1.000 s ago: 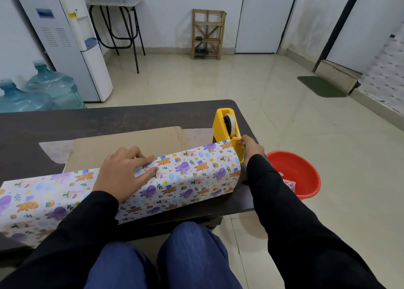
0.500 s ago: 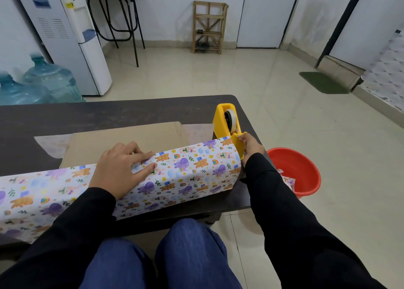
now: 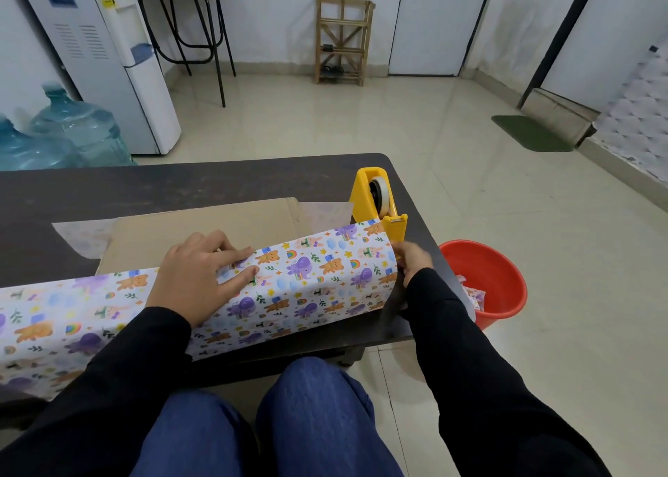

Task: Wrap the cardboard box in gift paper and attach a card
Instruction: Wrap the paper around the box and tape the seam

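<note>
A flat brown cardboard box (image 3: 202, 223) lies on the dark table (image 3: 180, 184). Gift paper (image 3: 318, 278) printed with bears and elephants is folded up over the box's near side. My left hand (image 3: 202, 274) presses the paper's top edge onto the box with straight fingers. At the right end of the paper stands a yellow tape dispenser (image 3: 365, 194). My right hand (image 3: 414, 261) is just below its cutter, fingertips pinched together as if on the tape end; the clear tape itself is hard to see. No card is in view.
A red bucket (image 3: 499, 281) with paper scraps stands on the floor right of the table. Water bottles (image 3: 72, 126) and a white water dispenser (image 3: 108, 61) are at the far left. The paper's pale inner side shows beyond the box.
My right hand has drawn slightly down and toward me from the dispenser's cutter. My left hand stays pressed on the paper. The camera tilted a little.
</note>
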